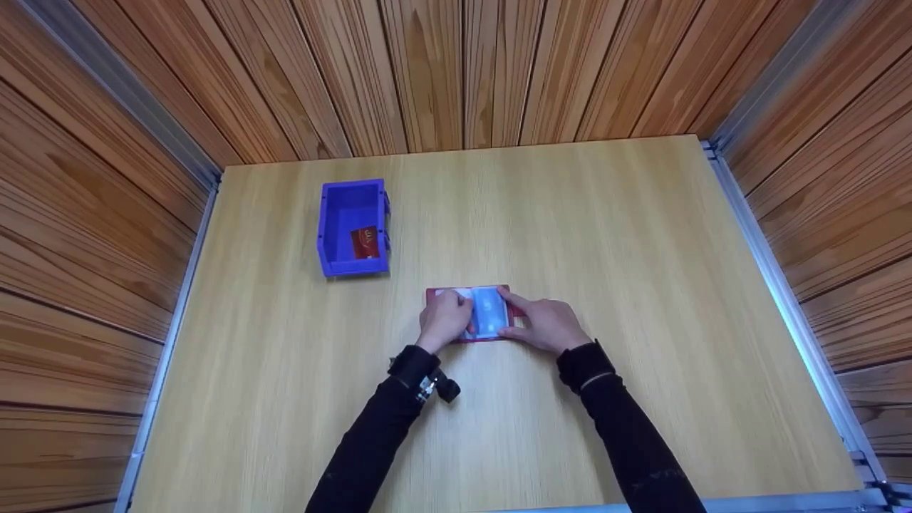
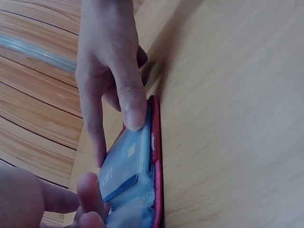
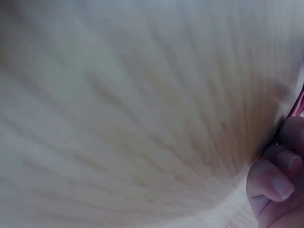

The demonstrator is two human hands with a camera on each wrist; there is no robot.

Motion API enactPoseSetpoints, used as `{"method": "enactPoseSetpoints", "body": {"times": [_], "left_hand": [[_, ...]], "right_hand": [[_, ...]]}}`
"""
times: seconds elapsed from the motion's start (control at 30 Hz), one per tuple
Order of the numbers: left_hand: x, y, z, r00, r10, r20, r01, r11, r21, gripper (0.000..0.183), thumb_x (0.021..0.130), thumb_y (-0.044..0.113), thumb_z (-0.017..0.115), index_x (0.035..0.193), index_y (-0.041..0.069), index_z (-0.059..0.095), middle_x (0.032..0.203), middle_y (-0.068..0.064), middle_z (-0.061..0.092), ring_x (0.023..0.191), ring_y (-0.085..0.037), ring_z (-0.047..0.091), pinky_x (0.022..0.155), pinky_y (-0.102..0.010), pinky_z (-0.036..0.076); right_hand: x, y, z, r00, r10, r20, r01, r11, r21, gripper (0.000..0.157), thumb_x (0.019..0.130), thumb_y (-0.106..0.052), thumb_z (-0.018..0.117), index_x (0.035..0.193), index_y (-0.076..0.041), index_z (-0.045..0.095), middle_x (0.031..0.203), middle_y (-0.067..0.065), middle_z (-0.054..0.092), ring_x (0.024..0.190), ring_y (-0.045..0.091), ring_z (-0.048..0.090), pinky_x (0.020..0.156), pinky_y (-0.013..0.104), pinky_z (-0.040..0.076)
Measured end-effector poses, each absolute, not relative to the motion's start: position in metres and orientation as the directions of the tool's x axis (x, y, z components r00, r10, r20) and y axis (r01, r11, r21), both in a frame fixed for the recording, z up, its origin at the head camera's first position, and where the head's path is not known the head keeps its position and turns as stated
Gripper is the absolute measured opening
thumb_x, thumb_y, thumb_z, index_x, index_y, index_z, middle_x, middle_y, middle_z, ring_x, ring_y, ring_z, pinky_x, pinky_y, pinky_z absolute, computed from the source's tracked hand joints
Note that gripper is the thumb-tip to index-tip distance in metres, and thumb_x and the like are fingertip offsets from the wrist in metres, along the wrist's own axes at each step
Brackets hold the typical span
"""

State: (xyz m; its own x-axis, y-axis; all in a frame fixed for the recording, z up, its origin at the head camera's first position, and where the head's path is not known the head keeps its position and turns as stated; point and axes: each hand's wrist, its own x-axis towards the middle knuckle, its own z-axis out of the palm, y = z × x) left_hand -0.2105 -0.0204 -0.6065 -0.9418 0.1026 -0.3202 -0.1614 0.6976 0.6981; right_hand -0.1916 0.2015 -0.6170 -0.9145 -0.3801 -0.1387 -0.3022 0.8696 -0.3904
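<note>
At ten o'clock from the opened red case (image 1: 430, 294), I had a blue bin (image 1: 356, 268) standing on the table (image 1: 641, 285). Toward five o'clock inside it lay a dark red card (image 1: 365, 243) with gold markings. It stood well apart from the handling, so I judged a knock there unlikely.

On the case's nine o'clock side, the left hand (image 1: 444, 316) had its fingers curled close together over a clear sleeve (image 1: 490, 313). My left wrist view showed the fingertips gathered near a dark blue edge (image 2: 121, 188), but I could not tell whether they pinched anything. My worry was the film: slick plastic could slide out of a narrow grip, and a hard tug could crease or tear it.

The case itself lay just below the table's middle, toward six o'clock. Its sleeve shone blue with pale marks (image 2: 131, 151); whether those belonged to something inside, I could not tell.

At three o'clock, the right hand (image 1: 547, 322) had thumb and forefinger straight and set wide, resting on the case toward five and one o'clock. Too little pressure there could have let it skid or fold; my right wrist view, mostly blurred tabletop, did not show how firmly they pressed.
</note>
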Motion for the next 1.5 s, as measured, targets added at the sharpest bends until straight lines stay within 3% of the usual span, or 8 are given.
{"method": "enactPoseSetpoints", "body": {"times": [0.13,0.3,0.5,0.63,0.97,1.1,1.33,1.5], "left_hand": [[-0.211,-0.023,-0.605,-0.921,0.108,-0.374,-0.210,0.670,0.712,0.041,0.103,0.028,0.052,0.069,0.014,0.071,0.055,0.007,0.065,0.044,-0.008,0.047,0.052,-0.028,0.034],[-0.212,-0.026,-0.602,-0.883,0.118,-0.454,-0.295,0.614,0.732,0.038,0.104,0.029,0.054,0.081,0.007,0.075,0.055,0.006,0.064,0.040,-0.007,0.044,0.047,-0.025,0.032],[-0.208,-0.027,-0.601,-0.846,0.158,-0.509,-0.448,0.306,0.840,0.025,0.102,0.017,0.055,0.100,-0.002,0.072,0.057,0.001,0.064,0.044,-0.008,0.048,0.045,-0.021,0.037],[-0.207,-0.027,-0.604,-0.838,0.171,-0.518,-0.494,0.165,0.854,0.024,0.098,0.011,0.057,0.100,-0.008,0.071,0.055,0.002,0.060,0.044,-0.007,0.049,0.046,-0.020,0.040],[-0.207,-0.026,-0.607,-0.831,0.119,-0.544,-0.539,0.073,0.839,0.030,0.098,0.009,0.053,0.115,-0.006,0.072,0.055,0.003,0.060,0.045,-0.006,0.049,0.044,-0.019,0.031],[-0.207,-0.023,-0.608,-0.845,0.109,-0.524,-0.510,0.135,0.850,0.025,0.099,0.009,0.054,0.104,-0.008,0.071,0.053,0.003,0.059,0.044,-0.006,0.048,0.044,-0.020,0.035],[-0.207,-0.017,-0.607,-0.909,0.068,-0.411,-0.278,0.635,0.721,0.037,0.103,0.025,0.053,0.068,0.017,0.061,0.054,0.008,0.060,0.047,-0.009,0.050,0.054,-0.028,0.035],[-0.210,-0.016,-0.608,-0.908,0.129,-0.399,-0.221,0.661,0.717,0.037,0.103,0.026,0.055,0.067,0.019,0.059,0.055,0.006,0.059,0.046,-0.009,0.048,0.049,-0.026,0.035]], "right_hand": [[-0.192,0.202,-0.619,-0.913,-0.377,-0.156,-0.293,0.873,-0.390,0.084,0.088,-0.061,0.074,0.158,-0.027,0.044,0.063,-0.004,0.042,0.063,0.017,0.041,0.066,0.036,0.043],[-0.193,0.202,-0.620,-0.914,-0.371,-0.165,-0.286,0.878,-0.384,0.086,0.087,-0.063,0.074,0.159,-0.026,0.043,0.064,-0.006,0.036,0.062,0.015,0.035,0.066,0.033,0.038],[-0.194,0.203,-0.618,-0.916,-0.368,-0.158,-0.287,0.878,-0.383,0.086,0.087,-0.061,0.075,0.158,-0.024,0.044,0.063,-0.006,0.037,0.061,0.015,0.035,0.066,0.033,0.038],[-0.194,0.203,-0.618,-0.918,-0.363,-0.162,-0.279,0.878,-0.388,0.086,0.087,-0.060,0.075,0.158,-0.024,0.044,0.063,-0.006,0.035,0.060,0.015,0.034,0.065,0.033,0.037],[-0.193,0.203,-0.620,-0.919,-0.360,-0.160,-0.275,0.878,-0.392,0.086,0.086,-0.061,0.075,0.158,-0.024,0.045,0.063,-0.001,0.048,0.062,0.016,0.040,0.068,0.036,0.042],[-0.193,0.203,-0.621,-0.920,-0.359,-0.160,-0.276,0.879,-0.389,0.086,0.087,-0.061,0.075,0.158,-0.024,0.045,0.062,-0.001,0.048,0.062,0.017,0.040,0.067,0.035,0.042],[-0.192,0.202,-0.623,-0.916,-0.372,-0.151,-0.293,0.876,-0.383,0.087,0.087,-0.063,0.073,0.159,-0.024,0.043,0.061,-0.004,0.044,0.061,0.016,0.041,0.069,0.036,0.043],[-0.191,0.202,-0.623,-0.914,-0.377,-0.149,-0.298,0.874,-0.383,0.087,0.088,-0.062,0.074,0.159,-0.023,0.042,0.065,-0.002,0.053,0.063,0.017,0.043,0.072,0.037,0.045]]}}
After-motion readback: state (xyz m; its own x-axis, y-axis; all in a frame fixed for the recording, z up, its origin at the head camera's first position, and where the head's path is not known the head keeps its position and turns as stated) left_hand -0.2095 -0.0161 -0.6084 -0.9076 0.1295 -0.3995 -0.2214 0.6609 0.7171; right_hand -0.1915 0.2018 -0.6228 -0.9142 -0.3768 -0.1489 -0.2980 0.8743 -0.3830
